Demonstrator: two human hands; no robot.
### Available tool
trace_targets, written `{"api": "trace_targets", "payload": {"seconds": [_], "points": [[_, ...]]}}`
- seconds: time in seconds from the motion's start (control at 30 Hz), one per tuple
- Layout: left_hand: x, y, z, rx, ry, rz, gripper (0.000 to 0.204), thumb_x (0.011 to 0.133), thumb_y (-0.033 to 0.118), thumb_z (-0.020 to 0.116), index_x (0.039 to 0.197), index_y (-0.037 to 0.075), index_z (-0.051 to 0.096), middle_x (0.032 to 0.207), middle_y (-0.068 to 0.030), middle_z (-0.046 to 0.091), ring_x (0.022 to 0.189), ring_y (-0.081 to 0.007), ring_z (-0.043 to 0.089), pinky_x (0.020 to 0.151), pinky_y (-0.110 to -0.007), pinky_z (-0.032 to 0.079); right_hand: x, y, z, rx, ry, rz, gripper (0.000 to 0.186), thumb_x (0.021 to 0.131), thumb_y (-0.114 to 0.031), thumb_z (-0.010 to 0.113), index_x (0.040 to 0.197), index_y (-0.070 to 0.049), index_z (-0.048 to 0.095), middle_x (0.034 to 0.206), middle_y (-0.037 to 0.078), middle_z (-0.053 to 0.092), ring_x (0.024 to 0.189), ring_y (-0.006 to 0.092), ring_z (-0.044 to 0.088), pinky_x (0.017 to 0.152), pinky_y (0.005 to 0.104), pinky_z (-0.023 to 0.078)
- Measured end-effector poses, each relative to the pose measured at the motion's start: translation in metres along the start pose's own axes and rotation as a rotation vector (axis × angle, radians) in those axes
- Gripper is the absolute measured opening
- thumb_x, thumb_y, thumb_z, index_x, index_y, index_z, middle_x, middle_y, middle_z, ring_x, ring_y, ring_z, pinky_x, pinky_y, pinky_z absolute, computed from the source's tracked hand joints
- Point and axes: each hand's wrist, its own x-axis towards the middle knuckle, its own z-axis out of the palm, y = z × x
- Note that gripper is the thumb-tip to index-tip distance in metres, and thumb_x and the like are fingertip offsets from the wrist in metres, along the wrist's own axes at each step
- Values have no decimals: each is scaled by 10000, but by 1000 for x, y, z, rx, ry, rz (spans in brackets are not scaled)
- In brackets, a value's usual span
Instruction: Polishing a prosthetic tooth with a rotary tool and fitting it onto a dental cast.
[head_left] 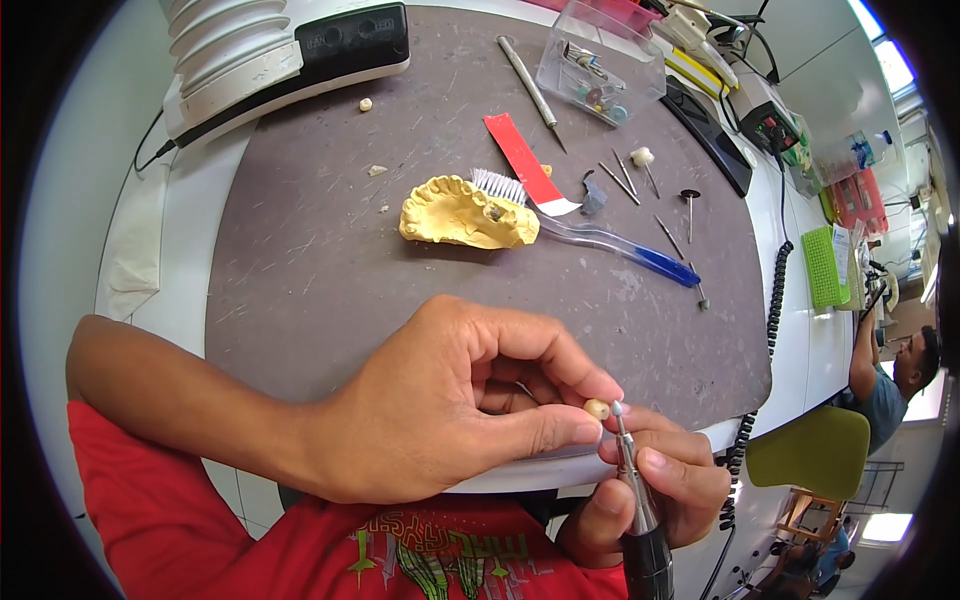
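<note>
Plainly, the largest thing is the grey mat (310, 270) in front of you, with a white-and-black hosed unit (350, 45) at its far left. Your left hand (430, 400) comes in from the left, thumb and forefinger pinched together; your right hand (692, 482), lower and to its right, curls its fingers round a handpiece (650, 562). The handpiece's long axis points away from you, leaning a little left. A coiled cord (779, 310) runs beside the mat's right edge, well apart from your fingers. Beyond your hands lie a yellow dental cast (475, 236), a toothbrush (645, 260) with its bristles behind the cast, and a red strip (520, 155) overlapping the brush; none stands in the way. Smallest are the two that matter — the tooth-shaped piece (597, 409), held in your left fingertips, and the pale pointed tip (617, 409) of the handpiece, just to its right. Nothing shows between them — whether they touch, you can't tell — and the piece's own axis is too small to read.
</note>
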Motion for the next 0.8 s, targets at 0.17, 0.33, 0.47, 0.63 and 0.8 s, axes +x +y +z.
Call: {"api": "trace_targets", "payload": {"seconds": [0.17, 0.33, 0.47, 0.63, 0.8], "points": [[1, 0, -1, 6, 0, -8, 166, 896, -41, 687, 1058, -65, 659, 1105, -147, 661, 1047, -166, 663, 945, -286, 565, 1, -2, -1, 9, -42, 4, 319, 962, -245, 646, 1093, -25, 455, 888, 140, 610, 876, 271, 680, 796, 345, 593], [1, 1, -1, 1, -4, -7, 163, 897, -33, 690, 1052, -69, 658, 1103, -149, 661, 1041, -160, 662, 932, -277, 572, 1, -3, 1, 21, -26, 21, 319, 960, -244, 651, 1088, -25, 458, 876, 137, 603, 870, 269, 676, 803, 338, 587], [1, 1, -1, 9, -6, -12, 171, 897, -31, 691, 1058, -76, 654, 1102, -149, 661, 1037, -154, 661, 924, -273, 575, 0, -4, 2, 15, -16, 30, 318, 959, -251, 654, 1080, -27, 462, 864, 131, 597, 867, 268, 673, 803, 340, 587], [0, 3, -1, 15, -11, -17, 168, 902, -31, 685, 1058, -83, 650, 1099, -150, 661, 1025, -152, 665, 913, -267, 577, 2, -1, -6, 21, -77, 32, 322, 960, -260, 654, 1082, -29, 466, 861, 132, 599, 870, 269, 673, 804, 346, 588], [0, 1, -1, 15, -18, -6, 171, 908, -28, 679, 1064, -90, 643, 1095, -147, 660, 1023, -149, 667, 905, -259, 577, 3, 0, -9, 17, -135, 23, 330, 962, -269, 652, 1092, -29, 467, 860, 131, 601, 872, 272, 676, 808, 351, 591]]}}
